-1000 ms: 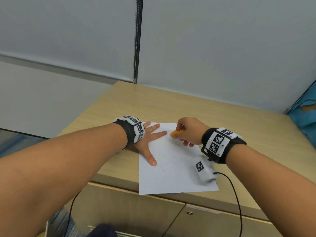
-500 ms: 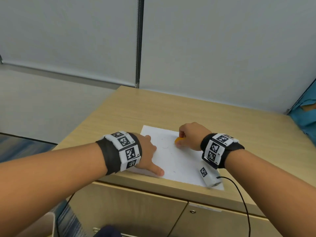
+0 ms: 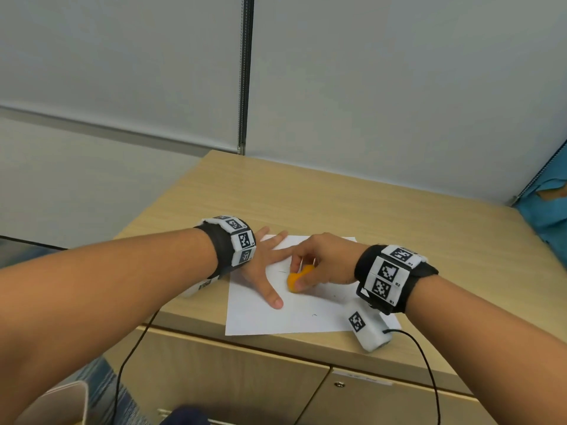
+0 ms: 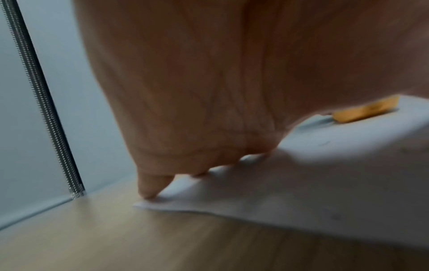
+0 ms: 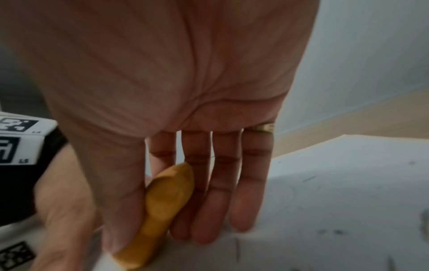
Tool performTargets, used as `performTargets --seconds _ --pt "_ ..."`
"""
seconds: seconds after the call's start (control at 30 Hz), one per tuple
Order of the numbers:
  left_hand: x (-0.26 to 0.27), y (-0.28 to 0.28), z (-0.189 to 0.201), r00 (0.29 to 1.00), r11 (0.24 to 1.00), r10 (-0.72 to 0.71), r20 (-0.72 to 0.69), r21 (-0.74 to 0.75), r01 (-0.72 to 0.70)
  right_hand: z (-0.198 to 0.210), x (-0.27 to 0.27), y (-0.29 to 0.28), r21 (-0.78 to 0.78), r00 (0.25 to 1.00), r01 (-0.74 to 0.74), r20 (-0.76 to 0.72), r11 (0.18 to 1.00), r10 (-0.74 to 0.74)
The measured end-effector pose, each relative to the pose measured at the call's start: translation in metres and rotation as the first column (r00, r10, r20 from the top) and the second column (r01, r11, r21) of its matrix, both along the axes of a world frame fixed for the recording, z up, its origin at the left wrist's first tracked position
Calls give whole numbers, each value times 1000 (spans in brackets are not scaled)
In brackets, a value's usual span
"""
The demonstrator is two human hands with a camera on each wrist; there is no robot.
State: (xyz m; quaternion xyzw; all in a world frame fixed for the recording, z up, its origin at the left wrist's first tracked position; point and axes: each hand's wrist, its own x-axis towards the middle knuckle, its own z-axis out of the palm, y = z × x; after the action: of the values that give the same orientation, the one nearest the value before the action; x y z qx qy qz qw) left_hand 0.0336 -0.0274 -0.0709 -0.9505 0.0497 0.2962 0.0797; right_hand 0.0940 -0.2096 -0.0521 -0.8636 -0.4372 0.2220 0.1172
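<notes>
A white sheet of paper (image 3: pixel 306 314) with faint pencil marks lies near the front edge of a light wooden cabinet top (image 3: pixel 337 207). My left hand (image 3: pixel 267 271) lies flat on the sheet's left part, fingers spread and straight. My right hand (image 3: pixel 319 265) pinches an orange eraser (image 3: pixel 296 280) between thumb and fingers, its tip down on the paper. In the right wrist view the eraser (image 5: pixel 162 205) sits between thumb and index finger above the paper (image 5: pixel 325 210). The left wrist view shows my fingertips (image 4: pixel 148 192) on the paper's corner (image 4: pixel 278 192) and the eraser (image 4: pixel 366 111) beyond.
Cabinet doors (image 3: pixel 276 391) lie below the front edge. A grey wall with a vertical metal strip (image 3: pixel 244 72) stands behind. Something blue (image 3: pixel 546 210) is at the right edge. Black cables (image 3: pixel 429 372) hang from the wrist cameras.
My left hand has moved forward again and lies spread on the sheet. The right hand with the eraser has shifted toward me and left on the paper. The head view has shifted.
</notes>
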Motion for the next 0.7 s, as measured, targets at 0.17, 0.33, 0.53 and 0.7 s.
performTargets --seconds 0.17,0.33,0.53,0.7 --pt "5 6 -8 1000 1000 4 -13 -22 -4 -2 8 11 24 1000 13 6 1000 -13" --pt "6 7 -11 1000 999 19 -19 -41 -20 -5 8 27 55 980 86 176 995 -95" --pt "5 7 -10 999 998 30 -27 -52 -32 -2 9 27 -39 998 43 36 998 -41" --pt "6 5 -10 1000 999 21 -22 -34 -22 -1 10 29 -8 998 49 -44 999 -50"
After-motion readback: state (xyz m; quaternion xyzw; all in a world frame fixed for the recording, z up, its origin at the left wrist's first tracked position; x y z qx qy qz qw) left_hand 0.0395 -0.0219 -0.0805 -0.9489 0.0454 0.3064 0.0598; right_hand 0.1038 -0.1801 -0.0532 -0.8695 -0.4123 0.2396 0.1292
